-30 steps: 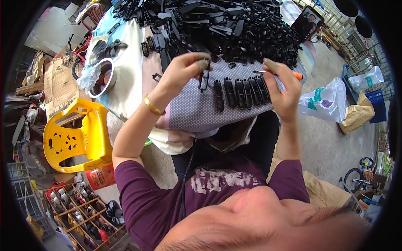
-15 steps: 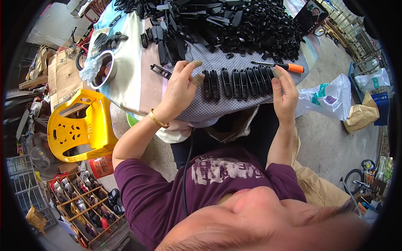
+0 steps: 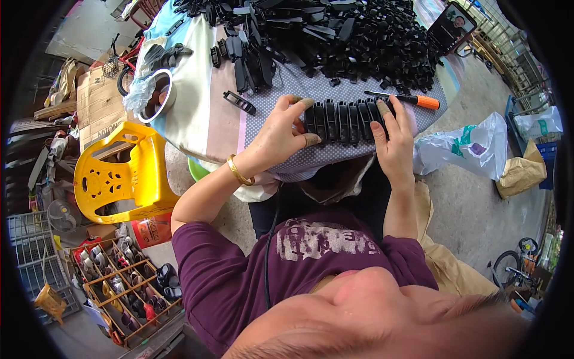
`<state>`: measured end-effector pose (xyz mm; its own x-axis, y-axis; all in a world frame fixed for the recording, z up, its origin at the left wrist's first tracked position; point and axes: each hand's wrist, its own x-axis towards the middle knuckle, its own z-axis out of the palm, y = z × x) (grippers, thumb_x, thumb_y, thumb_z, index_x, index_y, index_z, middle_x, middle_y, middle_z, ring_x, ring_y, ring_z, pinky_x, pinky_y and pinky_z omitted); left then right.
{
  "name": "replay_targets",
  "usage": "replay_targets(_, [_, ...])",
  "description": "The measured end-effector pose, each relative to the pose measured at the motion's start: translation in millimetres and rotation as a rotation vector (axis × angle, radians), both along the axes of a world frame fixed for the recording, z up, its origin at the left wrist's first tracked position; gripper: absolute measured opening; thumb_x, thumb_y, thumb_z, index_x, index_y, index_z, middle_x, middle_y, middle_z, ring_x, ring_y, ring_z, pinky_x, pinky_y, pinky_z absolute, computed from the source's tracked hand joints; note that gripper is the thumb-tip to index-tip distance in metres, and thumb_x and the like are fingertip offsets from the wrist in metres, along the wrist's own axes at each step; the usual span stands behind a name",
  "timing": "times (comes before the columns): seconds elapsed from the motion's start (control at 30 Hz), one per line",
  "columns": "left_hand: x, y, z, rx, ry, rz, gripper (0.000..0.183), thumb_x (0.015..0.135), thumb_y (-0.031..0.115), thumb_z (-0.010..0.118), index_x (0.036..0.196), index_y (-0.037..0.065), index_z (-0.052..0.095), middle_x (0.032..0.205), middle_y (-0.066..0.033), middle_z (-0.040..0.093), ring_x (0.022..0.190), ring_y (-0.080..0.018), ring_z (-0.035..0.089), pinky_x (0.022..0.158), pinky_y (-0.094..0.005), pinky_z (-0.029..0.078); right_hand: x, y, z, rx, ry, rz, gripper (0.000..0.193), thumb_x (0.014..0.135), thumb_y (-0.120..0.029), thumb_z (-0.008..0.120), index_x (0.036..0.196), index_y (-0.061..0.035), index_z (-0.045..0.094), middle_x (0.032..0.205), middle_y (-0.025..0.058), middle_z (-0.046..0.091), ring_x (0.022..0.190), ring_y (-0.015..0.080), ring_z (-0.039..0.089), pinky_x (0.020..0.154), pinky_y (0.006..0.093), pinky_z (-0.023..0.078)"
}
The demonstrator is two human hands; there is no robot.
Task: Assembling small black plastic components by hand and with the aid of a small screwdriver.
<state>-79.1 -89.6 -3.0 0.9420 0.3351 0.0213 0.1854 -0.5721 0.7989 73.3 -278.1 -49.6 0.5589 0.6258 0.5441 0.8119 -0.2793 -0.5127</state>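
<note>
A row of narrow black plastic parts (image 3: 342, 122) stands side by side near the table's front edge. At its left end, my left hand (image 3: 278, 134) grips with thumb and fingers on the outermost piece. My right hand (image 3: 394, 140) presses its fingers along the right end, so the row is closed in between both hands. Some fingertips have tan covers. Just beyond the right fingers lies a screwdriver (image 3: 426, 102) with an orange and black handle. One separate black part (image 3: 239, 103) rests left of the row, on the cloth.
A large heap of black plastic pieces (image 3: 365, 45) covers the table's far side. A phone (image 3: 451, 29) stands at the far right. At the left are a white-rimmed bowl (image 3: 171, 99) and a yellow chair (image 3: 156, 170). Plastic bags (image 3: 478, 143) lie at the right.
Both hands have moved inward along the row. The gaps between the black parts have narrowed, and the row is more compact. The view has shifted slightly.
</note>
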Motion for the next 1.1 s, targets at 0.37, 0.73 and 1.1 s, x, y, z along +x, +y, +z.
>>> replay_targets(0.37, [-1.9, -0.5, 0.6, -0.001, -0.025, -0.007, 0.061, 0.07, 0.007, 0.074, 0.125, 0.002, 0.048, 0.121, -0.0149, 0.039, 0.076, -0.0113, 0.053, 0.065, -0.0227, 0.051, -0.6, -2.5, 2.7, -0.038, -0.028, 0.02, 0.039, 0.091, -0.028, 0.051, 0.118, -0.0005, 0.054, 0.129, 0.0222, 0.043, 0.114, 0.0379, 0.046, 0.095, 0.0414, 0.038])
replay_targets(0.73, [-47.8, 70.2, -7.4, 0.826, -0.16, 0.322, 0.03, 0.073, 0.003, 0.061, 0.103, 0.003, 0.062, 0.108, -0.0125, 0.055, 0.101, -0.0323, 0.05, 0.09, -0.0378, 0.041, 59.2, 56.1, 44.3, -0.107, -0.1, 0.142, 0.014, 0.079, -0.015, 0.064, 0.084, -0.003, 0.067, 0.08, 0.011, 0.064, 0.075, 0.0284, 0.06, 0.068, 0.0359, 0.047])
replay_targets(1.1, [-57.0, 73.1, -4.9, 0.714, -0.107, 0.219, 0.031, 0.071, 0.005, 0.065, 0.102, 0.006, 0.06, 0.101, -0.0097, 0.055, 0.103, -0.0307, 0.047, 0.089, -0.0368, 0.04, 59.8, 89.2, 37.8, -0.565, -0.21, 0.029, 0.02, 0.076, -0.026, 0.065, 0.086, -0.0085, 0.066, 0.084, 0.0093, 0.061, 0.081, 0.028, 0.061, 0.071, 0.0383, 0.049])
